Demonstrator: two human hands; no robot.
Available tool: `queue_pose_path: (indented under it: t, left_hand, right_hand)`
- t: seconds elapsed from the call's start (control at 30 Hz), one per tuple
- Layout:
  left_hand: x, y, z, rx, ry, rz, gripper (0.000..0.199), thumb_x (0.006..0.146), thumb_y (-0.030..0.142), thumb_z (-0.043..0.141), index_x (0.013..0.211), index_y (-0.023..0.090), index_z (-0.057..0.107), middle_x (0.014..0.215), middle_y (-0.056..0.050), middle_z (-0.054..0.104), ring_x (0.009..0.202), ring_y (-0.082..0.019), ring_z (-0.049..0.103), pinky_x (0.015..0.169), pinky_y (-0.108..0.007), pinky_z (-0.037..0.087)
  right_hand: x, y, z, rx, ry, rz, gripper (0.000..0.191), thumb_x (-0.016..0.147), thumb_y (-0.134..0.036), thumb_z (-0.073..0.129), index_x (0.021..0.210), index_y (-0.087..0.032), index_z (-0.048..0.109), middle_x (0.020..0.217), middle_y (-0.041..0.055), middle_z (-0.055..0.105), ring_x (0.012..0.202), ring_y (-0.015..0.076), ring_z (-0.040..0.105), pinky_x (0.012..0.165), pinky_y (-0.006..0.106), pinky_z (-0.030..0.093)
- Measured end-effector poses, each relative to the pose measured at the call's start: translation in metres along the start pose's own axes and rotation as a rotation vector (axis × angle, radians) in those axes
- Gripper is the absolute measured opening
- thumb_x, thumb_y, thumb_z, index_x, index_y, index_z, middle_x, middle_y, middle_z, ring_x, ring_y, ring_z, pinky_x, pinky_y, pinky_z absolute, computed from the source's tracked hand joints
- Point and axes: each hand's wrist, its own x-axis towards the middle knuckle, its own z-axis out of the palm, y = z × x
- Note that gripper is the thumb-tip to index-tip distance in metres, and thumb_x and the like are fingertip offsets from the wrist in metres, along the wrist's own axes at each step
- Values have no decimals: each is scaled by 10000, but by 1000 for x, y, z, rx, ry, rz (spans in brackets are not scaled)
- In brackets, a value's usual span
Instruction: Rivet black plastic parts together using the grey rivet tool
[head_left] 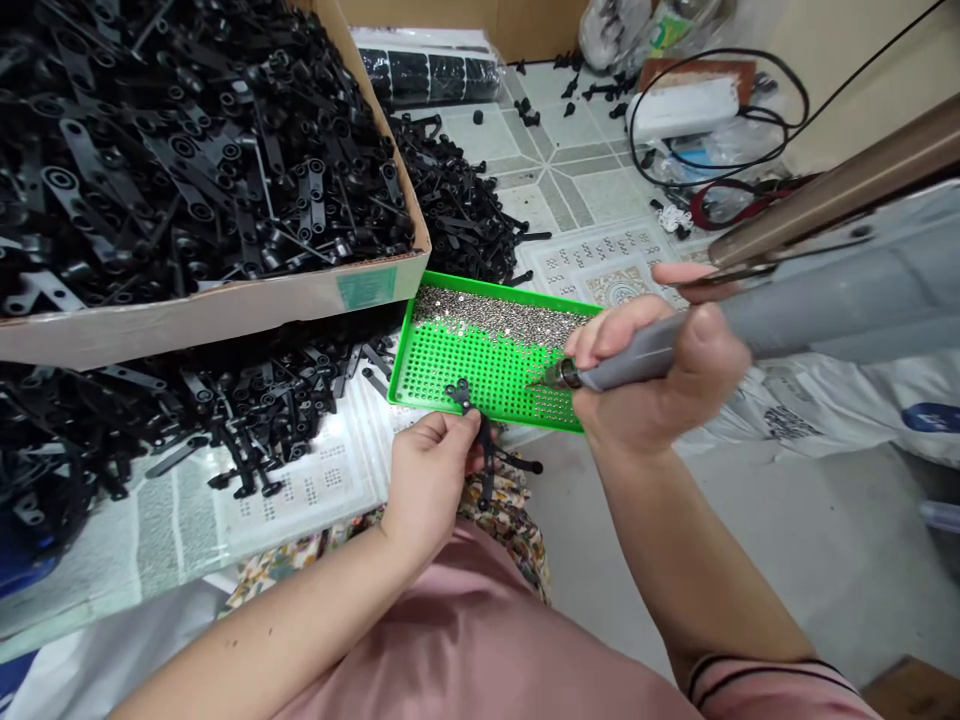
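Note:
My left hand (435, 470) is closed on a black plastic bracket (487, 455) with several arms, held at the near edge of a green perforated tray (465, 365). In my right hand (660, 390) is a grey electric screwdriver (637, 360), its fingers wrapped round the body. The bit points left and down over the right part of the tray, where small screws stand in the holes. Loose silvery screws (502, 318) lie heaped along the tray's far side. Whether the bit touches a screw, I cannot tell.
A large cardboard box (375, 285) full of black plastic parts stands at the left. More black parts (277, 400) are piled before and behind it. Farther back lie a plastic-wrapped roll (435, 75), a black cable (806, 90) and a white block (682, 105).

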Motion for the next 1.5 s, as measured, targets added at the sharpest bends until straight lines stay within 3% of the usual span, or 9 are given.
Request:
queue_pose_path:
  t: [0.1, 0.3, 0.7, 0.87, 1.0, 1.23, 1.3, 1.43, 1.5]
  left_hand:
    - [0, 0, 1, -1, -10, 11, 283, 738, 406, 646, 624, 150, 608, 543, 4, 568, 531, -109, 490, 487, -212, 375]
    - [1, 1, 1, 6, 4, 25, 279, 737, 400, 641, 606, 156, 603, 506, 18, 536, 521, -114, 490, 487, -220, 368]
    - [2, -1, 0, 16, 7, 35, 293, 746, 404, 627, 587, 162, 582, 484, 21, 516, 492, -110, 461, 482, -229, 349]
    - [1, 1, 2, -12, 14, 14, 302, 744, 383, 635, 558, 154, 571, 490, 14, 530, 482, -101, 433, 477, -230, 330]
    - [0, 2, 4, -39, 17, 18, 294, 745, 376, 635, 569, 145, 592, 541, -3, 577, 493, -97, 429, 482, -228, 324]
    - [1, 4, 2, -56, 37, 37, 290, 713, 353, 667, 526, 151, 576, 475, 38, 502, 466, -82, 385, 476, -219, 315]
    - [1, 5, 1, -39, 15, 25, 291, 714, 366, 667, 538, 147, 590, 493, 28, 526, 473, -84, 403, 477, -218, 325]
    - [0, 10, -2, 10, -40, -61, 311, 705, 425, 671, 604, 134, 627, 580, -9, 609, 483, -87, 456, 477, -213, 366]
    - [-2, 13, -4, 24, -51, -85, 323, 693, 443, 679, 632, 129, 632, 598, -14, 616, 490, -84, 471, 481, -205, 386]
  right_hand:
    - [-9, -11, 12, 76, -75, 136, 215, 764, -373, 578, 887, -200, 547, 464, -59, 494, 346, 131, 442, 362, 284, 398]
    - [-19, -7, 24, 87, -89, 205, 207, 762, -380, 576, 850, -193, 584, 447, -53, 486, 331, 119, 412, 360, 277, 391]
    - [-24, -2, 22, 17, -148, 169, 206, 782, -417, 584, 702, -243, 508, 481, -65, 472, 351, 118, 444, 377, 290, 402]
    - [-26, -5, 24, -15, -159, 157, 213, 770, -441, 605, 872, -260, 556, 456, -65, 493, 332, 135, 432, 354, 307, 387]
    - [-27, -5, 23, -101, -221, 137, 246, 747, -487, 631, 848, -272, 568, 433, -58, 495, 346, 147, 452, 390, 330, 399]
    - [-31, -1, 15, -200, -366, 178, 323, 707, -607, 612, 721, -288, 561, 463, -37, 494, 416, 172, 496, 423, 355, 430]
    - [-27, -2, 14, -166, -335, 146, 308, 712, -589, 612, 777, -290, 571, 450, -46, 481, 395, 167, 485, 398, 340, 417]
    - [-4, 1, 6, -62, -50, -6, 279, 766, -447, 577, 972, -258, 565, 452, -73, 475, 323, 130, 411, 339, 296, 369]
    - [8, 8, -2, -85, 18, -50, 257, 778, -382, 558, 983, -228, 560, 458, -74, 488, 327, 124, 416, 347, 283, 375]
